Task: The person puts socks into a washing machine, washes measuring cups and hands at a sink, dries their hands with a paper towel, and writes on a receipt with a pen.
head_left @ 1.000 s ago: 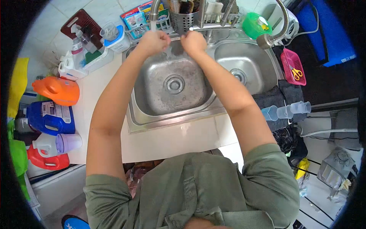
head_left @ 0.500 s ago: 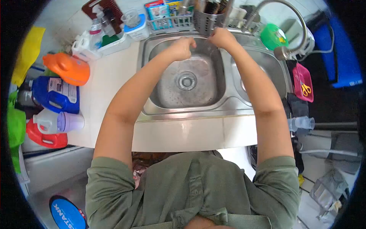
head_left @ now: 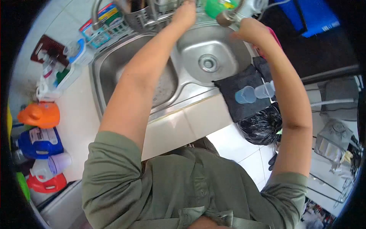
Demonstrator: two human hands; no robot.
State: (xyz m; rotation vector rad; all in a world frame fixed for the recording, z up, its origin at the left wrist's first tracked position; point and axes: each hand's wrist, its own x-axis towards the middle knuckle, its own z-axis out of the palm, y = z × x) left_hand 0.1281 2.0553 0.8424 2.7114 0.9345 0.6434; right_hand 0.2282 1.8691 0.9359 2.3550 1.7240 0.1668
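Note:
My left hand (head_left: 184, 16) is at the back of the double sink (head_left: 187, 86), near the faucet fittings and the metal utensil holder (head_left: 137, 18); its fingers are hard to make out. Over the right basin's far right corner is my right hand (head_left: 251, 30), bent downward beside the hose's spray head (head_left: 225, 18), its fingertips blurred. Whether it holds anything is unclear. Behind the right basin stands a green container (head_left: 217, 7). A pink basket (head_left: 275, 37) is partly hidden behind my right hand.
Detergent jugs (head_left: 40, 143) line the left counter. A wire rack with packets (head_left: 103, 28) stands behind the left basin. Clear cups (head_left: 246, 94) lie on a dark cloth (head_left: 232, 82) right of the sink, above a black plastic bag (head_left: 261, 126).
Both my hands have moved right, from the left basin's back edge to the back and right side of the right basin. The view has turned and shifted right.

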